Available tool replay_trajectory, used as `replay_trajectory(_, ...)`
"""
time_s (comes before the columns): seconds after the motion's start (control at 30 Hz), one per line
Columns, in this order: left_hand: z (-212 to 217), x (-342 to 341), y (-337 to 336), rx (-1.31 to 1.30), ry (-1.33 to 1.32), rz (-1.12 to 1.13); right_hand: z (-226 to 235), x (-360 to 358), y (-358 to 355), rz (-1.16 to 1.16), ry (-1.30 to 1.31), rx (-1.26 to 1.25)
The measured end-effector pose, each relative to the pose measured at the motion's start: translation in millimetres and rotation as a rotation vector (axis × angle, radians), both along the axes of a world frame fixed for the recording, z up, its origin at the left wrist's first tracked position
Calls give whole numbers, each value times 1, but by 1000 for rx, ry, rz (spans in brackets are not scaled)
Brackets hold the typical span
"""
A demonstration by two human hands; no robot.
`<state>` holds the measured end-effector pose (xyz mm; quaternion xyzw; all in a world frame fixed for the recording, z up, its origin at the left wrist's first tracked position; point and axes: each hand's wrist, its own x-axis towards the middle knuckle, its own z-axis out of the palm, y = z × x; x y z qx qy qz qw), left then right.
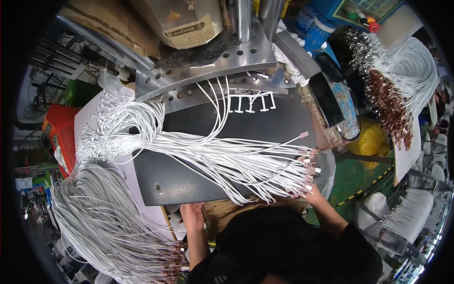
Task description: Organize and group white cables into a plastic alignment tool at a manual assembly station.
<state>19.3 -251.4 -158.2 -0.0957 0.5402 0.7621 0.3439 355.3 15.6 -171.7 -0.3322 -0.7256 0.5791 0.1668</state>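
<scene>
A thick bundle of white cables (222,154) lies across a dark metal plate (265,124), its copper-coloured connector ends fanned out at the right. My right hand (313,194) is at those ends by the plate's right front corner; connectors hide its fingertips, so its grip does not show. By the plate's front edge, my left hand (192,217) has its fingers loosely extended and its tips partly hidden at the edge; nothing shows in it. Toward the left, the bundle bends into a looped tangle (151,116). Several cables run up from it beneath a perforated metal bracket (213,59).
A larger cable bundle (104,222) hangs at the lower left. More coiled cables with copper ends (406,71) are at the upper right. White T-shaped pieces (251,102) sit near the bracket. A cardboard box (111,26), a red bin (61,135) and a yellow bag (371,142) surround the plate.
</scene>
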Motion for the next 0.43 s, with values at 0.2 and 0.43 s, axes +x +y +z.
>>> replay_trajectory(0.2,-3,9,14,-77,59,-8,-3,-4,-12,-191,-2,118)
replay_trajectory(0.43,31,22,0,-426,753,-136,117,37,126,65,-168,-416)
